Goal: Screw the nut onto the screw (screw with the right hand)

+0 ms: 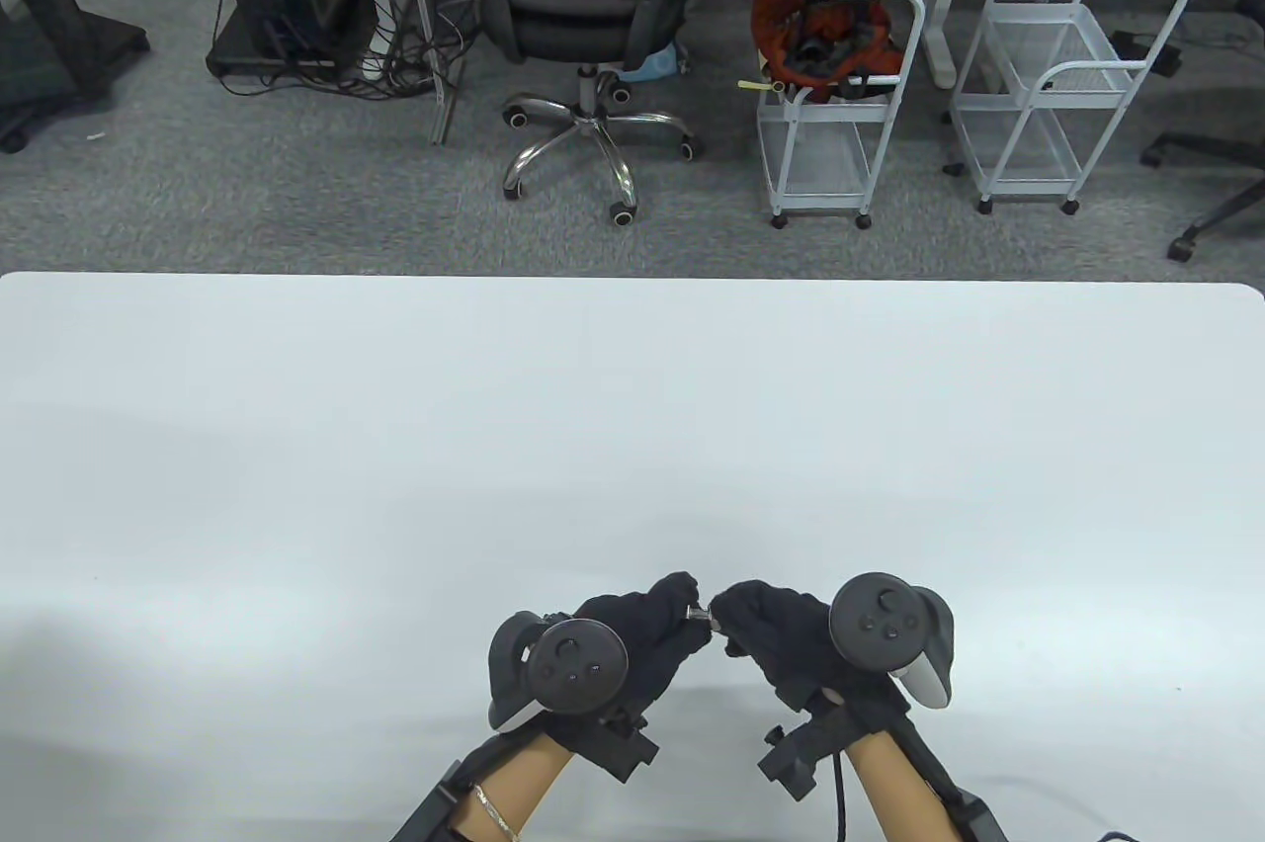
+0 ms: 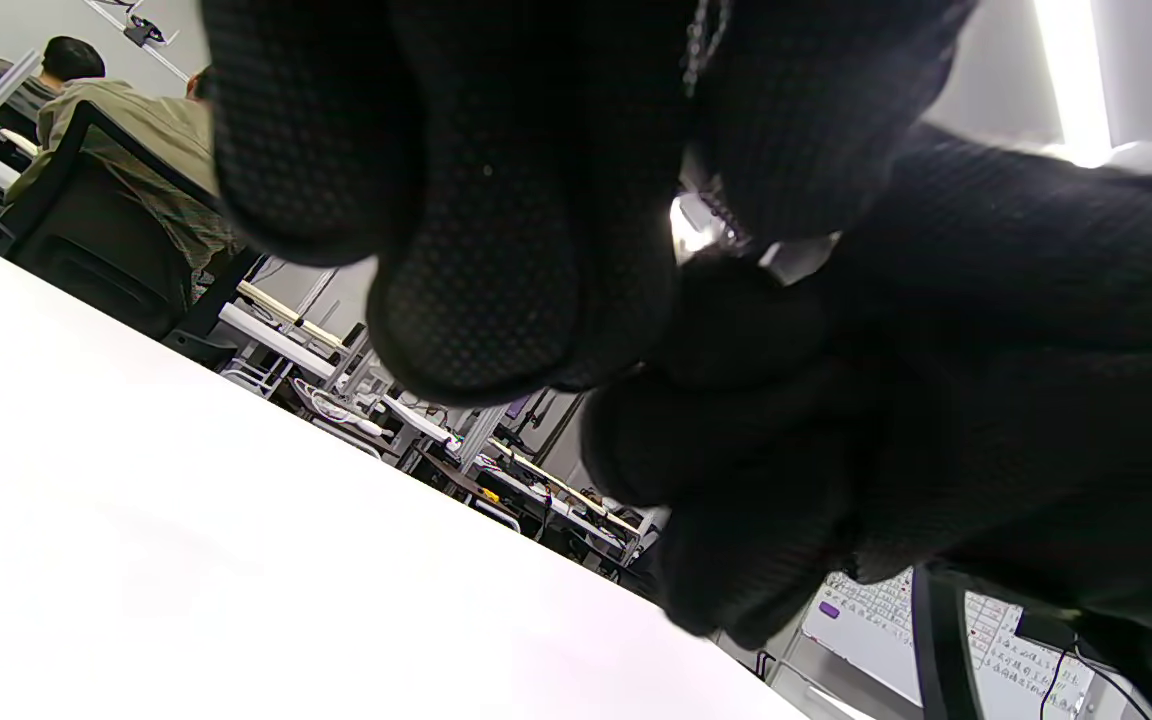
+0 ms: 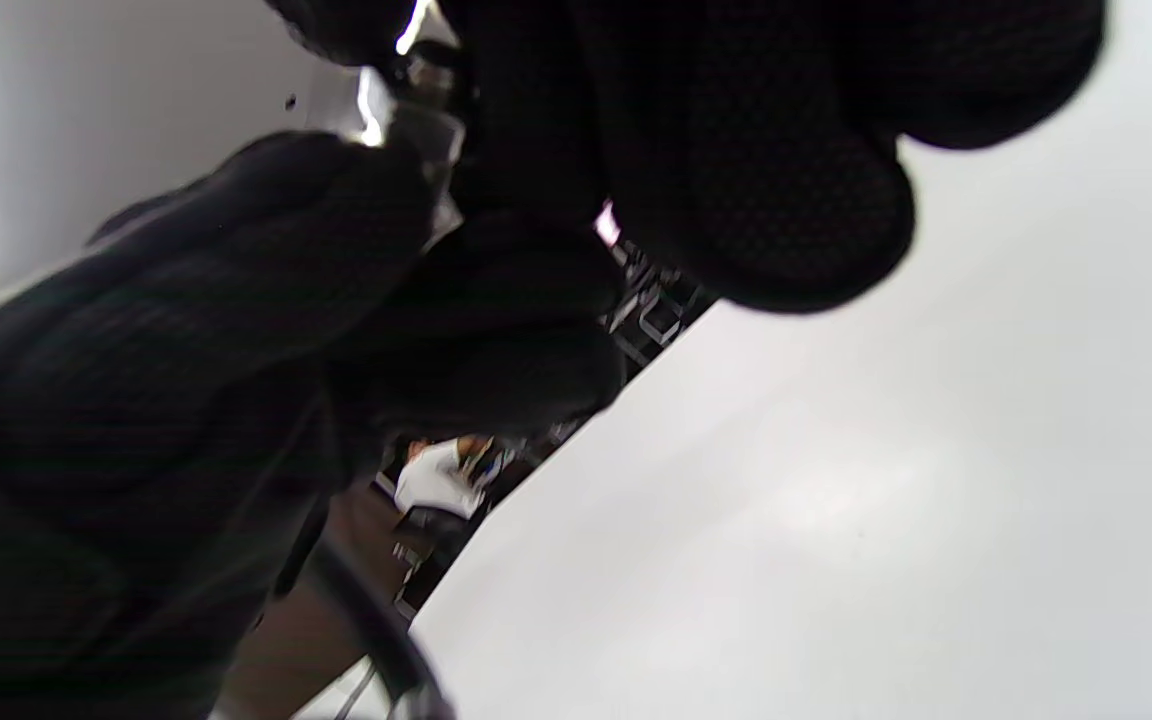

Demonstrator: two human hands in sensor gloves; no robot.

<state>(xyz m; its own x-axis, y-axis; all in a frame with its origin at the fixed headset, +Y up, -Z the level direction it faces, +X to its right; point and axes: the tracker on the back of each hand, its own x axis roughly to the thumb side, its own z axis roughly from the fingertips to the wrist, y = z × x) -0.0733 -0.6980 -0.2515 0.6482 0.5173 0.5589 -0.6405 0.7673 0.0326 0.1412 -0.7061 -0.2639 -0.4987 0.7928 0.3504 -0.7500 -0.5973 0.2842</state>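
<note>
Two hands, table view: left hand [image 1: 632,639] and right hand [image 1: 776,634] meet fingertip to fingertip above the near edge of the white bench [image 1: 632,407], lifted off its surface.
Screw, table view: small metal piece [image 1: 701,615] shows in the gap between the two sets of fingertips; the nut cannot be told apart from it here.
Likely reason for the hold: judged, the left hand steadies the screw so the right can turn the nut onto it.
Left wrist view: left fingers [image 2: 476,300] curl inward, pinching a bright threaded bit of metal [image 2: 711,215]; the right glove presses in from the right side.
Right wrist view: right fingers [image 3: 736,180] close around a shiny part [image 3: 416,120] near the top edge, likely the nut; blurred, so threads engaged or not cannot be told.
Progress: judged mid-threading; how far the nut has travelled is hidden by the gloves.
Background, table view: office chair [image 1: 588,2] and two wire carts [image 1: 840,121] stand on the carpet beyond the bench.
</note>
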